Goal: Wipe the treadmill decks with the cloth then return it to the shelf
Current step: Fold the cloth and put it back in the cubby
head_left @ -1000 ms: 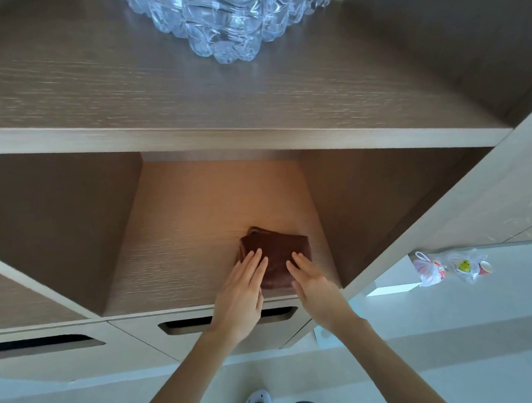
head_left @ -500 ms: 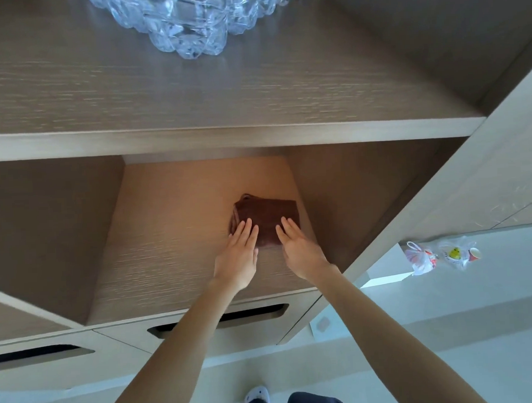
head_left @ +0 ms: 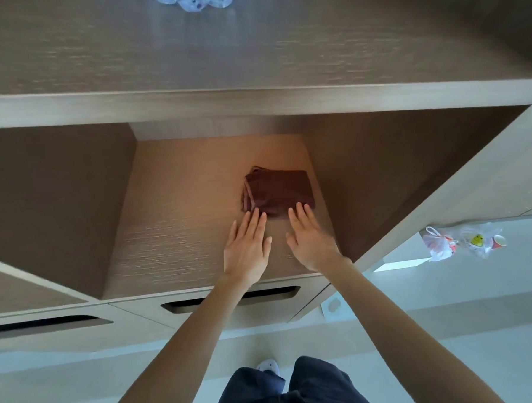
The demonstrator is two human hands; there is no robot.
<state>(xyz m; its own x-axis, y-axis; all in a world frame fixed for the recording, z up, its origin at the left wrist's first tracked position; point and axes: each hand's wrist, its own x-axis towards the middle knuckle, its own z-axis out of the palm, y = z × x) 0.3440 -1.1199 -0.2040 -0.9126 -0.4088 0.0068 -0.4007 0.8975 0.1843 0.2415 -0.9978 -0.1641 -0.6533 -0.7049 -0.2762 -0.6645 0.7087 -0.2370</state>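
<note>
Cloth (head_left: 278, 193) lies folded in the shelf (head_left: 180, 236) compartment; my left hand (head_left: 247, 248) and right hand (head_left: 311, 239), both flat, touch its near edge.

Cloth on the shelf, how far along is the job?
Nearly done: the cloth lies folded on the shelf. In hand: left hand and right hand, fingers straight, tips at its near edge. Left: pull the hands away. Whether the wiping got done isn't visible.
</note>
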